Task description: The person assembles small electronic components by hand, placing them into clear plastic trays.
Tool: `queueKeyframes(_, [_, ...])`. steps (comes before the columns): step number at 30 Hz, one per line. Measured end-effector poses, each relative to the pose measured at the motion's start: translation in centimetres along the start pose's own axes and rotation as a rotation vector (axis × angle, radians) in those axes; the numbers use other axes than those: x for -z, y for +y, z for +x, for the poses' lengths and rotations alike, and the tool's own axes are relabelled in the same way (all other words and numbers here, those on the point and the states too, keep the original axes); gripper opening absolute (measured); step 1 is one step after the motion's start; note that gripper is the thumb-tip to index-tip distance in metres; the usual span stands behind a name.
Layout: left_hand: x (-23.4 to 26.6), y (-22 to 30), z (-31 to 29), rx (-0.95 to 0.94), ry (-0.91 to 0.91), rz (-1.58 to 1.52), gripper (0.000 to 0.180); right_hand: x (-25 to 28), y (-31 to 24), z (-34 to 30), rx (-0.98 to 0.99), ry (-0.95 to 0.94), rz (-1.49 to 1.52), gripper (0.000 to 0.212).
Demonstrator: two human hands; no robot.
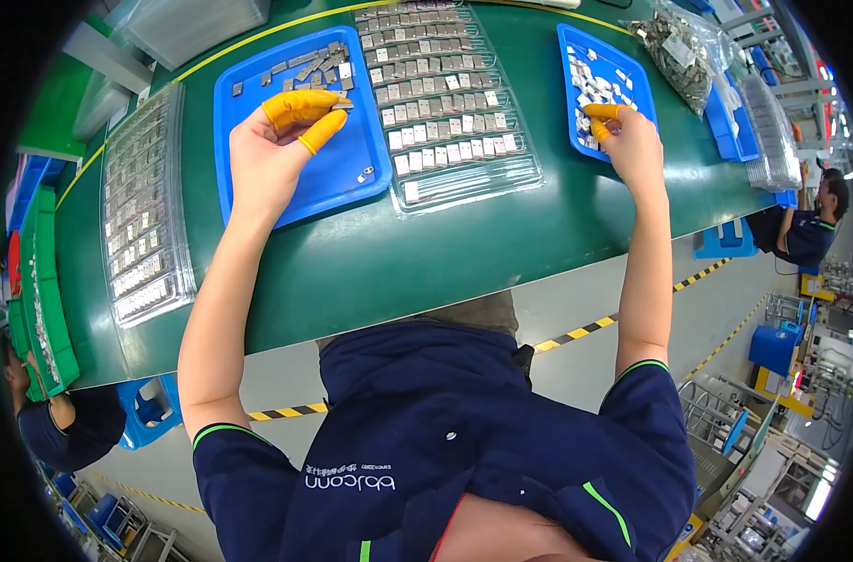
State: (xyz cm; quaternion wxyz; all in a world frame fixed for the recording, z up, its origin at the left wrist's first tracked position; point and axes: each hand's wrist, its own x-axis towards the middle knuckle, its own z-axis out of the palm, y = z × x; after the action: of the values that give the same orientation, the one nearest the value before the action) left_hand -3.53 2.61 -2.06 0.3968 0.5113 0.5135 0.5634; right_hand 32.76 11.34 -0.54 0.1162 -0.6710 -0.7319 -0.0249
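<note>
My left hand point(281, 150), with yellow finger cots on some fingers, pinches a small grey metal piece point(343, 104) above a blue tray point(338, 173). Several like pieces point(314, 67) lie at the far end of that tray. My right hand point(628, 145), also in yellow finger cots, reaches into a smaller blue tray point(640, 89) of small white parts point(595, 86). Its thumb and fingertips come together among the parts; what they hold, if anything, is hidden. Between the hands lies a clear plastic tray point(483, 192) with rows of small grey and white pieces.
Another filled clear tray point(146, 206) lies at the left. A bag of metal pieces point(677, 56) and stacked clear trays point(771, 131) stand at the right. A green bin point(47, 290) is at the table's left end. Other people sit at both sides.
</note>
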Motion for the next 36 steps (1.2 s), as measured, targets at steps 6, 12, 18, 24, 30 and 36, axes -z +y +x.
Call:
queueKeyframes(6, [0.2,-0.2,0.2,0.045,0.053,0.008,0.023,-0.9,1.1,0.3,0.039,-0.064,0.237,0.022])
queueKeyframes(12, [0.3,0.6,0.1,0.143,0.041,0.025,0.024,-0.7,0.4,0.9,-0.054,-0.125,0.391,0.024])
queueKeyframes(18, [-0.7,1.5,-0.4,0.188,-0.02,-0.308,0.027,-1.4,0.4,1.4,-0.043,0.272,0.686,0.02])
queueKeyframes(24, [-0.9,1.1,-1.8,0.218,-0.101,-0.435,0.029,0.2,-9.6,-1.3,0.156,0.018,1.335,0.024])
queueKeyframes(30, [-1.2,0.5,-2.0,0.169,-0.078,-0.474,0.024,0.5,-15.2,-3.3,-0.05,-0.497,1.748,0.028])
queueKeyframes(36, [-1.7,1.1,-2.0,0.218,-0.117,-0.411,0.023,-0.7,-17.0,-4.9,0.075,-0.302,1.618,0.018])
